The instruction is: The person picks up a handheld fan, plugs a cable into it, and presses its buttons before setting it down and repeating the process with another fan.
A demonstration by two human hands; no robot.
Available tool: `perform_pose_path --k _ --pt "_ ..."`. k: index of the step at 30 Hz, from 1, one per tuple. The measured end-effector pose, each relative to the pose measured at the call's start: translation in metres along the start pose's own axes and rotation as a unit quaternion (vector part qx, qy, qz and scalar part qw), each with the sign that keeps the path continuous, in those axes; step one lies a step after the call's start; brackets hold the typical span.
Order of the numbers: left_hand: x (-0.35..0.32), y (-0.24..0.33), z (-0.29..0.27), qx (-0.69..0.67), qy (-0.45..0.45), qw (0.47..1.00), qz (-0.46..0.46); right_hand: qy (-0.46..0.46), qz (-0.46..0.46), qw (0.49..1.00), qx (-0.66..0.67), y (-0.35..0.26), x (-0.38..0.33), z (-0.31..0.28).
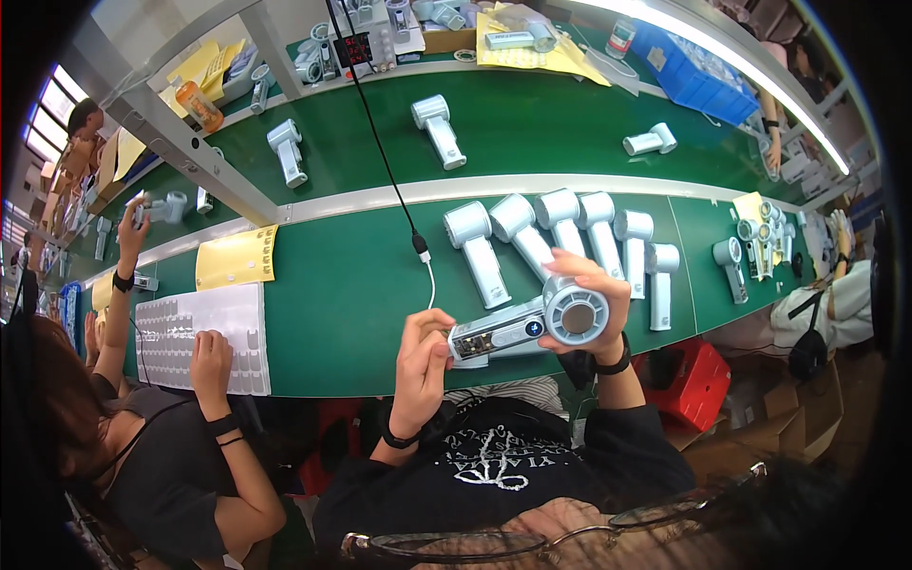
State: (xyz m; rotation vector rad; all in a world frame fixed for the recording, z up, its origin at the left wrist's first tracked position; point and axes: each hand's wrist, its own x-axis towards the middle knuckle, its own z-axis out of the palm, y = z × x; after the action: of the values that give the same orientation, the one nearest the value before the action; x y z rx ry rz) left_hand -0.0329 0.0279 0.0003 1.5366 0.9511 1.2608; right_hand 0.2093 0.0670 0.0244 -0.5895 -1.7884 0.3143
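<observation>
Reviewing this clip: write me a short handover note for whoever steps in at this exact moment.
Left hand: grips the handle end of the fan, beside the white cable that hangs down to it; whether it is plugged in cannot be told.
Right hand: wraps the fan's round head, held over the table edge.
Nearby: a row of six fans lies just behind on the green mat.
Done: cannot tell which of the row are finished.
Left: the fan in hand is not yet set down.
</observation>
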Motion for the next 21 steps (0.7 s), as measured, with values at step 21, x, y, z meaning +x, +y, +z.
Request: perform_pose_path --k 21 --pt "0.005 -0.019 -0.019 0.157 0.104 0.981 0.046 0.255 0.033 0.965 0.056 -0.059 0.036 -0.118"
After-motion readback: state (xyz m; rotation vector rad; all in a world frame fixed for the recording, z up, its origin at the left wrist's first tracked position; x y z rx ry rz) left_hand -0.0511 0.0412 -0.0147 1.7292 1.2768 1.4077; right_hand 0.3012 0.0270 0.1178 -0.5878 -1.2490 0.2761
